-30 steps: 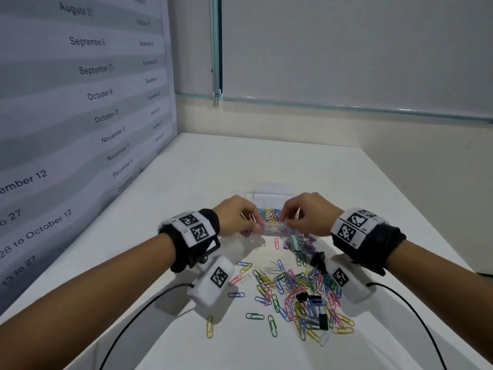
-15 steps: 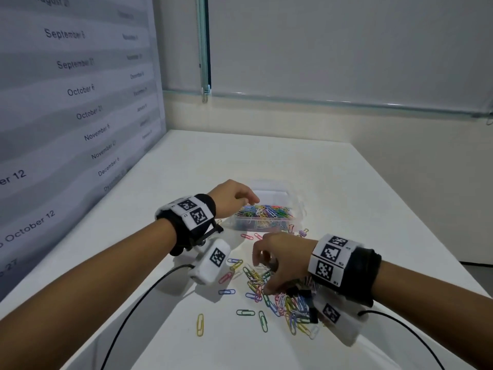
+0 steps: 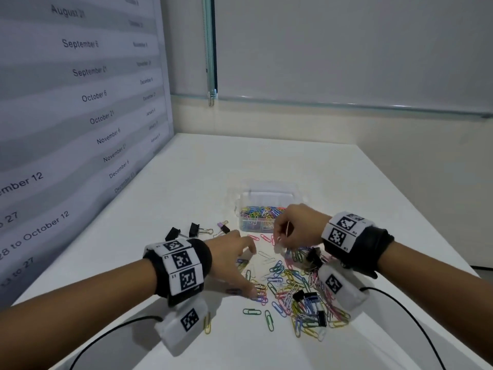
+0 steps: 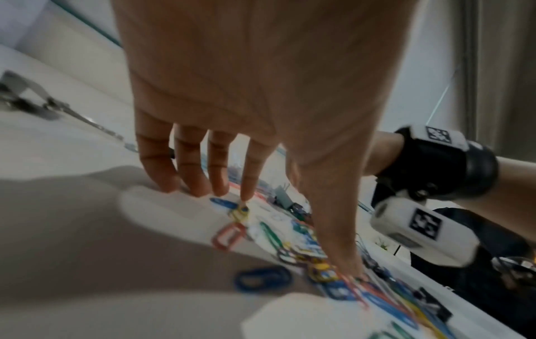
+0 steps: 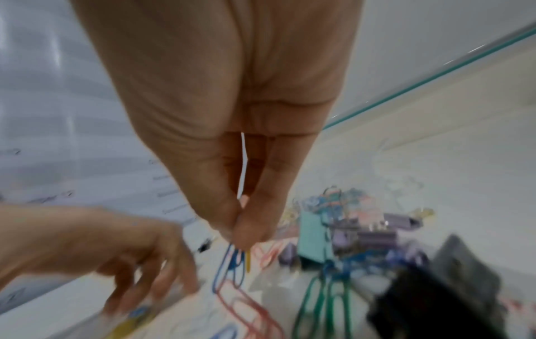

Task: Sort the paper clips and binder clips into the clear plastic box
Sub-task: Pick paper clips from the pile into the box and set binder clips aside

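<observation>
One white table (image 3: pixel 266 161) fills the corner of the room, a calendar panel (image 3: pixel 80 102) along its left edge and a pale wall behind; the clear plastic box (image 3: pixel 262 209) sits mid-table, part-filled with paper clips; three binder clips (image 3: pixel 196 231) lie left of it; a loose pile of paper clips (image 3: pixel 290 289) spreads toward the near edge; the left hand (image 3: pixel 232 260) presses spread fingers on it; the right hand (image 3: pixel 296 228) pinches a few clips.

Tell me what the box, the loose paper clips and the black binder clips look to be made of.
Box: clear, glossy plastic; the clips inside show through.
Paper clips: probably wire with coloured coating; thin bent loops.
Black binder clips: likely black-painted metal, with shiny bare wire handles.
</observation>
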A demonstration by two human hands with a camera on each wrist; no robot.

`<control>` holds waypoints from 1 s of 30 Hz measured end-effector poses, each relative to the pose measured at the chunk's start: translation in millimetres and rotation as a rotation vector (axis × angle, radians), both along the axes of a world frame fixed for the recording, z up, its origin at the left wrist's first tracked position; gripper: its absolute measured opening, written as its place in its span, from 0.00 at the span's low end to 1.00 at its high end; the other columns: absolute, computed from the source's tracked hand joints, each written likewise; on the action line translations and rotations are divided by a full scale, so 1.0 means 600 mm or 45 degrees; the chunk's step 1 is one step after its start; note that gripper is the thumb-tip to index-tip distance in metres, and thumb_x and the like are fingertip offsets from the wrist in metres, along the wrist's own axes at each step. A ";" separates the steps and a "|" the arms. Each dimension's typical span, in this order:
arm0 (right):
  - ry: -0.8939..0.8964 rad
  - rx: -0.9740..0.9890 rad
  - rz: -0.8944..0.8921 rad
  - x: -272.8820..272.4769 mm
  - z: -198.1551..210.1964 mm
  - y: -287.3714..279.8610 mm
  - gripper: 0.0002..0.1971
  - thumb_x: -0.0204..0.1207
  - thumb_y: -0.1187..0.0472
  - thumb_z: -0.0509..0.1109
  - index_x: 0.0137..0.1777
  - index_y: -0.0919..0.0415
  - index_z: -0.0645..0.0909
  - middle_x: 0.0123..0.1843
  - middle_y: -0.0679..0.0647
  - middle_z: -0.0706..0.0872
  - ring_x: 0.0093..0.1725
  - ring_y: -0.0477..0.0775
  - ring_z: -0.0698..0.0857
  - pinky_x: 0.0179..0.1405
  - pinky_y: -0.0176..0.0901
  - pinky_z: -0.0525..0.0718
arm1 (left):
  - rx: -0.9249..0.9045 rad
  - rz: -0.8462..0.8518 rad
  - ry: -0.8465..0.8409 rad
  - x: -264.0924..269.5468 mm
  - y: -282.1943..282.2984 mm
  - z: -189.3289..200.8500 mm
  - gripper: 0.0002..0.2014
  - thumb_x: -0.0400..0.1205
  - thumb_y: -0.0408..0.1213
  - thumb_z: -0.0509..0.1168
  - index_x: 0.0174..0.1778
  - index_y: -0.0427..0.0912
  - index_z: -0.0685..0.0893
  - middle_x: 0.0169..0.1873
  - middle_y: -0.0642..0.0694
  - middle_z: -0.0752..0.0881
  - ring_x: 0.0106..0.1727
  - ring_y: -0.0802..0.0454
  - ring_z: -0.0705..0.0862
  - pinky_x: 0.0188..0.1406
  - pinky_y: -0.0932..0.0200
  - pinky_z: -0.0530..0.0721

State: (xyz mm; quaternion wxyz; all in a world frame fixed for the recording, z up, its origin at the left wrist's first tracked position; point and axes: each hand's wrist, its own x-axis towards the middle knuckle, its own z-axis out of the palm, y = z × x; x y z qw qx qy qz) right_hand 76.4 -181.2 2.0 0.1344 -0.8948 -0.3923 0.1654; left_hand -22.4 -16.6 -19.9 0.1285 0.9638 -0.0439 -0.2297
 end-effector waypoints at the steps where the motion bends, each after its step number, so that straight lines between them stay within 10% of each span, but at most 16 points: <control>1: 0.006 0.043 -0.043 0.008 0.008 -0.002 0.05 0.70 0.69 0.72 0.40 0.59 0.87 0.31 0.42 0.84 0.29 0.38 0.83 0.26 0.21 0.78 | -0.028 -0.015 0.002 -0.002 -0.006 -0.002 0.40 0.62 0.62 0.75 0.68 0.55 0.67 0.56 0.51 0.69 0.59 0.51 0.75 0.64 0.49 0.78; 9: -0.185 0.446 -0.342 0.061 0.036 -0.008 0.04 0.72 0.63 0.72 0.45 0.56 0.83 0.42 0.49 0.84 0.35 0.46 0.85 0.39 0.34 0.78 | -0.086 -0.199 -0.033 -0.010 -0.031 -0.015 0.27 0.71 0.51 0.72 0.62 0.47 0.72 0.59 0.44 0.73 0.61 0.45 0.75 0.63 0.48 0.78; 15: -0.144 0.239 -0.200 0.032 0.028 -0.021 0.07 0.71 0.63 0.74 0.48 0.55 0.84 0.42 0.45 0.84 0.39 0.47 0.84 0.41 0.35 0.81 | -0.106 -0.201 -0.156 -0.006 -0.022 -0.017 0.15 0.78 0.41 0.67 0.59 0.43 0.79 0.55 0.43 0.78 0.47 0.53 0.73 0.49 0.63 0.72; 23: -0.010 -0.355 0.175 -0.049 -0.012 -0.029 0.25 0.62 0.47 0.80 0.58 0.49 0.79 0.50 0.44 0.77 0.48 0.45 0.76 0.47 0.36 0.74 | -0.058 -0.189 -0.204 0.005 -0.010 -0.017 0.12 0.80 0.37 0.64 0.59 0.40 0.81 0.58 0.41 0.84 0.56 0.46 0.81 0.49 0.62 0.74; 30: 0.058 -0.206 0.208 -0.059 -0.031 -0.013 0.09 0.67 0.59 0.76 0.47 0.56 0.87 0.42 0.46 0.84 0.36 0.39 0.78 0.38 0.30 0.77 | -0.117 -0.137 -0.239 0.016 -0.004 -0.008 0.10 0.81 0.36 0.64 0.54 0.38 0.83 0.48 0.43 0.87 0.45 0.50 0.79 0.44 0.62 0.72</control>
